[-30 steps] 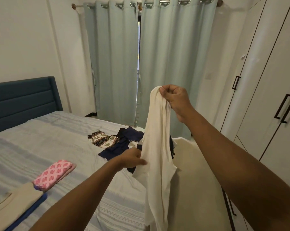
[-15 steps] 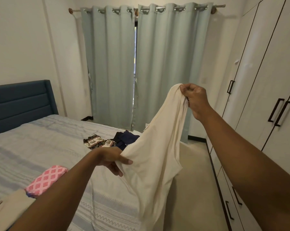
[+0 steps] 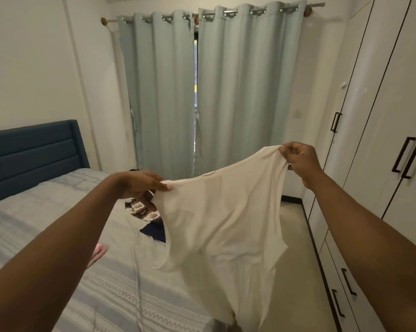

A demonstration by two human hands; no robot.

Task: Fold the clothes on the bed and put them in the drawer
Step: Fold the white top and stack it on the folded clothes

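**Cream top held spread over the bed's edge**

- Bed (image 3: 46,224): striped cover, blue headboard (image 3: 30,154).
- Pink folded piece (image 3: 99,251): on the bed, mostly hidden by the left forearm.
- Left grip (image 3: 140,185): pinches one shoulder of the cream top (image 3: 221,224).
- Patterned garment (image 3: 142,212), navy garment (image 3: 154,232): unfolded on the bed, partly behind the top.
- Cream top: hangs in the air, stretched between both grips.
- Right grip (image 3: 300,161): fingers curled, pinching the other shoulder, higher.
- Wardrobe (image 3: 393,116): white, doors closed.

Left hand (image 3: 142,185) reaches forward low, right hand (image 3: 300,161) higher, fingers (image 3: 289,150) pinching.
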